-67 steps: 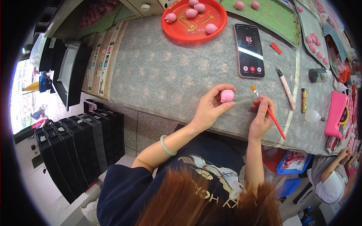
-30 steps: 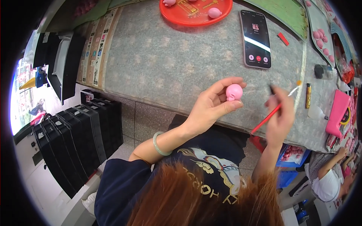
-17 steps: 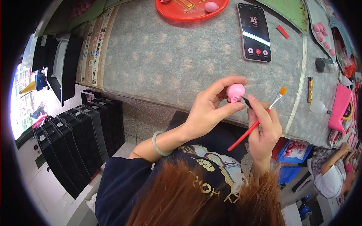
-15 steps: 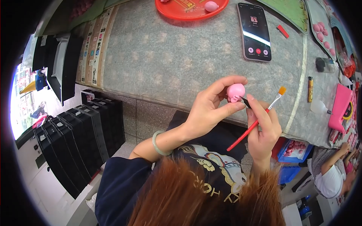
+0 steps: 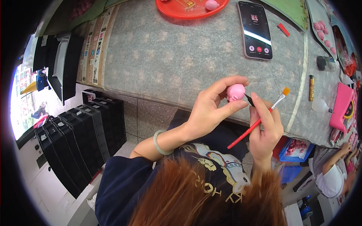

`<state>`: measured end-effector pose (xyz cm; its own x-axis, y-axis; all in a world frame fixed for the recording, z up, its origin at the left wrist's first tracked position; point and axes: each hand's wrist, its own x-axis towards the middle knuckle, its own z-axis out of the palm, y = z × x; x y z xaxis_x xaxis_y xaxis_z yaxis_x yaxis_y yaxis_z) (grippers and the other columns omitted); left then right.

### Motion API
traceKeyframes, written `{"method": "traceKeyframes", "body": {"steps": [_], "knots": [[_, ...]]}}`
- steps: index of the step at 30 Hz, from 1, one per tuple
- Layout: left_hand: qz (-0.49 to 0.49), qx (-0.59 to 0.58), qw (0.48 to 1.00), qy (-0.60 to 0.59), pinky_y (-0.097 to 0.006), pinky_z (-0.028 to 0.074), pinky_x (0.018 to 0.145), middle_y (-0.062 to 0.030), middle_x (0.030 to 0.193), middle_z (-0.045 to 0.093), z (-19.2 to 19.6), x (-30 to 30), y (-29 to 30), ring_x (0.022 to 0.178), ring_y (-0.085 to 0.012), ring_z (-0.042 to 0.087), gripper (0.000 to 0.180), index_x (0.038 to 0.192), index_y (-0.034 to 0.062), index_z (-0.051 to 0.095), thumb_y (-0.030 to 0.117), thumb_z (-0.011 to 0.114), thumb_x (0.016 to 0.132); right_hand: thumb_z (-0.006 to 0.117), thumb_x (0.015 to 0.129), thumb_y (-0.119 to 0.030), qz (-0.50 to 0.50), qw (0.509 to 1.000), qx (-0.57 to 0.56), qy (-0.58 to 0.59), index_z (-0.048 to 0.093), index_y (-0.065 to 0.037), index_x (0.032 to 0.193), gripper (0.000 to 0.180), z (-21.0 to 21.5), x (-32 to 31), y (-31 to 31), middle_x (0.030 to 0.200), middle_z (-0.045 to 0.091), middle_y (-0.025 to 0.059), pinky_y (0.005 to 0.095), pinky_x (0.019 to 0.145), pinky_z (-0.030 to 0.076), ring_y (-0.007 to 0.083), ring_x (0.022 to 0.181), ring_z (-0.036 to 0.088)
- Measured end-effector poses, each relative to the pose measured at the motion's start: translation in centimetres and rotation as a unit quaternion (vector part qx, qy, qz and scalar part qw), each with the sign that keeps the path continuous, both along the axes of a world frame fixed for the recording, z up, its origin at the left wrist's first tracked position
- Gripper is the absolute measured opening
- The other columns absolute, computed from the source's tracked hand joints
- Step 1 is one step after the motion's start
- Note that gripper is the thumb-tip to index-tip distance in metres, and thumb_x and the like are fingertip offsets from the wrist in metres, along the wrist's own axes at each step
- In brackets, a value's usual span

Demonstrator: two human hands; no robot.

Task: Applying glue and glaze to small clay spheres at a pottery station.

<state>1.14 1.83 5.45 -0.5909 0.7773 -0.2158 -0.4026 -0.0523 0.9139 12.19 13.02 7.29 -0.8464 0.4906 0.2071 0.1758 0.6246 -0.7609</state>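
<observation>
Between the thumb and fingers of my left hand (image 5: 211, 107) is a small round pink figure (image 5: 236, 92) with little raised shapes on its lower side. My right hand (image 5: 266, 132) pinches a thin black pointed tool (image 5: 249, 100), its tip close to the figure's right side; whether it touches I cannot tell. Tucked across the same hand is a paintbrush (image 5: 246, 133) with a red handle, a silver ferrule and orange bristles pointing up and right. Both hands are held at the table's near edge.
On the grey-covered table (image 5: 158, 64) lie a phone (image 5: 256, 37) showing a call, a red plate (image 5: 181, 15) with a pink piece, a red clip-like piece (image 5: 283, 29), a gold tube (image 5: 311, 87) and a pink tape dispenser (image 5: 341, 107). Black crates (image 5: 81, 132) stand left. Another person (image 5: 332, 180) sits right.
The black tool's tip has drawn slightly right, away from the figure's front, and my right hand with the paintbrush has shifted a little right. The figure appears slightly turned in my left hand.
</observation>
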Motion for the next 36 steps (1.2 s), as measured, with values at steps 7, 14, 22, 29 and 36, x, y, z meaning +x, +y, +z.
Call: {"method": "traceKeyframes", "body": {"steps": [7, 14, 22, 29, 36], "knots": [[0.013, -0.012, 1.000, -0.016, -0.027, 0.046, 0.087, -0.0107, 0.118, 0.054, 0.1, 0.1, 0.1, 0.102, -0.0132, 0.054, 0.044, 0.123, -0.0021, 0.048, 0.001, 0.064, 0.081, 0.059, 0.077, 0.013, 0.028, 1.000, 0.008, -0.005, 0.064, -0.003, 0.108, 0.035, 0.2, 0.0, 0.1, 0.088, 0.062, 0.0137, 0.0265, 0.065, 0.048, 0.0205, 0.075, 0.062], [0.040, -0.019, 0.999, -0.027, -0.027, 0.045, 0.083, -0.0073, 0.109, 0.059, 0.0, 0.4, 0.2, 0.095, -0.0110, 0.055, 0.041, 0.119, -0.0002, 0.053, 0.008, 0.067, 0.081, 0.059, 0.077, 0.011, 0.022, 1.000, 0.006, -0.006, 0.065, -0.004, 0.107, 0.034, 0.1, 0.1, 0.0, 0.087, 0.063, 0.0135, 0.0267, 0.063, 0.048, 0.0203, 0.073, 0.062], [0.046, -0.073, 0.996, 0.034, -0.023, 0.045, 0.076, -0.0052, 0.105, 0.058, -0.4, 0.2, 0.2, 0.088, -0.0091, 0.053, 0.039, 0.115, 0.0001, 0.054, 0.005, 0.067, 0.079, 0.061, 0.077, 0.009, -0.021, 0.997, 0.073, -0.012, 0.065, -0.005, 0.105, 0.032, -0.3, -0.3, -0.8, 0.087, 0.064, 0.0126, 0.0270, 0.061, 0.048, 0.0198, 0.072, 0.064], [0.061, -0.049, 0.996, 0.043, -0.023, 0.044, 0.070, -0.0034, 0.100, 0.061, -0.7, 0.3, 0.1, 0.081, -0.0076, 0.052, 0.036, 0.111, 0.0031, 0.058, 0.010, 0.070, 0.077, 0.061, 0.077, 0.009, 0.002, 1.000, -0.008, -0.017, 0.065, -0.004, 0.104, 0.030, 0.2, -0.4, -0.3, 0.088, 0.064, 0.0141, 0.0276, 0.062, 0.049, 0.0210, 0.073, 0.064], [0.063, -0.046, 0.996, 0.041, -0.023, 0.044, 0.069, -0.0032, 0.098, 0.061, -0.8, 0.3, 0.1, 0.081, -0.0077, 0.053, 0.035, 0.110, 0.0034, 0.058, 0.009, 0.070, 0.077, 0.060, 0.077, 0.010, 0.010, 1.000, 0.001, -0.009, 0.065, -0.003, 0.103, 0.029, 0.3, -0.5, -0.2, 0.086, 0.064, 0.0143, 0.0272, 0.061, 0.049, 0.0202, 0.072, 0.064]]}}
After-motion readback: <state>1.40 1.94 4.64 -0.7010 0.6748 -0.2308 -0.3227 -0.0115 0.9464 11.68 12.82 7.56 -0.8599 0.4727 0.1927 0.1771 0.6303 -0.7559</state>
